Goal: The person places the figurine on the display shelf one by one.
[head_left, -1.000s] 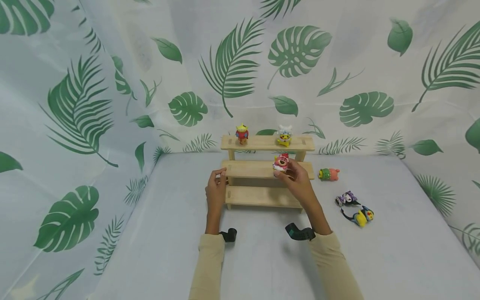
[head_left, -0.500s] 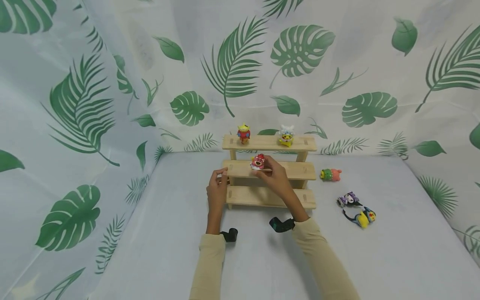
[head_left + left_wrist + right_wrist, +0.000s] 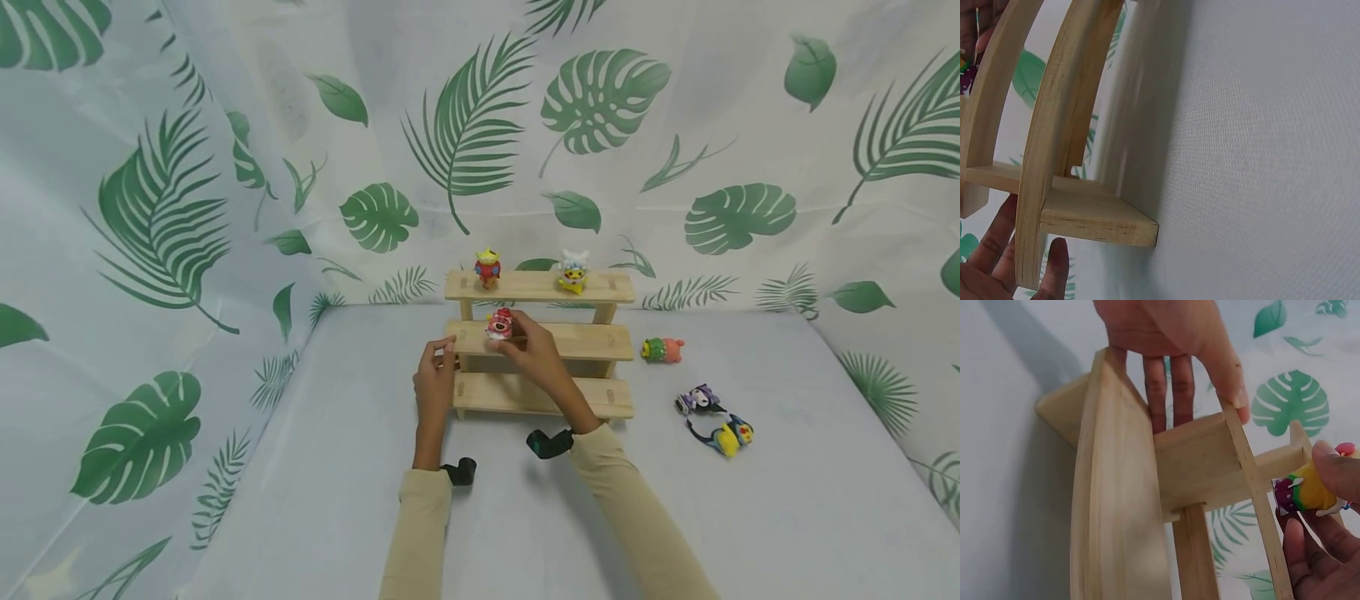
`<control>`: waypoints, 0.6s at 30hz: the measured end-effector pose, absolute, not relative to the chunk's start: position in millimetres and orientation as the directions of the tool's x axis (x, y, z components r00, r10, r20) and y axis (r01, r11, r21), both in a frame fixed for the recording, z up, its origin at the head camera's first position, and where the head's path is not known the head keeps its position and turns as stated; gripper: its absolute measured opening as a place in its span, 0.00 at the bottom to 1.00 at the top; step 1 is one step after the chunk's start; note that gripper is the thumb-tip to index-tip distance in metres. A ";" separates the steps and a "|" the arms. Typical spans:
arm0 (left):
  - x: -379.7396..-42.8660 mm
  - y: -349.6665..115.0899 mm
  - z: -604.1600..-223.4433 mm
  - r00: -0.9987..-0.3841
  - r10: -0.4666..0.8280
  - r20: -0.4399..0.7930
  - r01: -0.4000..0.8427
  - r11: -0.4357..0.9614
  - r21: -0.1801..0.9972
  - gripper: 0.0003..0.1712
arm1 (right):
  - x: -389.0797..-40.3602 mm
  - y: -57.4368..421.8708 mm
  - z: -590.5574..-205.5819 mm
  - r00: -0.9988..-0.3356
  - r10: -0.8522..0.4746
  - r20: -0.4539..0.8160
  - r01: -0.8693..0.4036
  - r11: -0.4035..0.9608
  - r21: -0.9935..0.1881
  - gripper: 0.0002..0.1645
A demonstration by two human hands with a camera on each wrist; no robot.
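A three-tier wooden display stand (image 3: 543, 393) stands on the white cloth. At its left end my left hand (image 3: 433, 379) grips the side around the middle tier; in the right wrist view the thumb of this left hand (image 3: 1169, 328) lies on a tier's edge, with fingers behind the wood. Between thumb and fingers my right hand (image 3: 538, 354) pinches a small pink bear figurine (image 3: 499, 326) in a red hat. It is upright, close over the left part of the middle tier. Its yellow, green and purple back (image 3: 1311, 489) shows in the right wrist view.
On the top tier stand a red-and-yellow alien figurine (image 3: 487, 268) and a yellow figurine with a white hood (image 3: 573, 272). Right of the stand lie a green-and-pink figurine (image 3: 663, 350), a purple-and-black one (image 3: 699, 400) and a yellow-and-blue one (image 3: 731, 435). Leaf-print cloth (image 3: 465, 125) hangs behind.
My right hand has carried the bear figurine leftward along the middle tier, from its right part to its left part. The left hand has kept its place at the stand.
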State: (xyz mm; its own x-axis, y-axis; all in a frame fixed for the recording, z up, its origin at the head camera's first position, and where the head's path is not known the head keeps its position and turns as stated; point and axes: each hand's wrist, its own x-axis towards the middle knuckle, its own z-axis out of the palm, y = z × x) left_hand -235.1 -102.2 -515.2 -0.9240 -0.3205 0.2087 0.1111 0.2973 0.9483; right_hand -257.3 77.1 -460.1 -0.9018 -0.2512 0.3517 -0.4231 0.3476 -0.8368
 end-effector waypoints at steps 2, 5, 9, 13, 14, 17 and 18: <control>-234.9 -102.2 -515.8 -0.925 -0.320 0.206 0.109 0.295 0.949 0.16 | -259.6 75.3 -460.9 -0.901 -0.253 0.353 -0.426 0.356 -0.831 0.30; -235.3 -102.1 -516.1 -0.924 -0.319 0.212 0.116 0.294 0.949 0.16 | -262.4 72.6 -461.7 -0.897 -0.250 0.365 -0.436 0.361 -0.824 0.31; -235.6 -101.9 -515.0 -0.920 -0.319 0.230 0.137 0.288 0.948 0.15 | -265.4 69.0 -463.5 -0.894 -0.246 0.374 -0.443 0.358 -0.822 0.31; -234.9 -101.8 -513.8 -0.918 -0.317 0.236 0.148 0.278 0.949 0.14 | -267.7 66.6 -466.7 -0.906 -0.237 0.351 -0.416 0.351 -0.839 0.31; -234.9 -101.8 -513.6 -0.919 -0.317 0.236 0.149 0.277 0.949 0.14 | -268.4 66.2 -467.6 -0.910 -0.234 0.343 -0.408 0.350 -0.843 0.31; -234.9 -101.9 -514.3 -0.919 -0.318 0.234 0.145 0.280 0.949 0.14 | -268.4 64.8 -467.6 -0.918 -0.230 0.324 -0.389 0.349 -0.853 0.31; -234.9 -102.0 -514.7 -0.919 -0.318 0.233 0.144 0.280 0.949 0.14 | -268.1 64.4 -467.4 -0.918 -0.229 0.323 -0.388 0.352 -0.852 0.32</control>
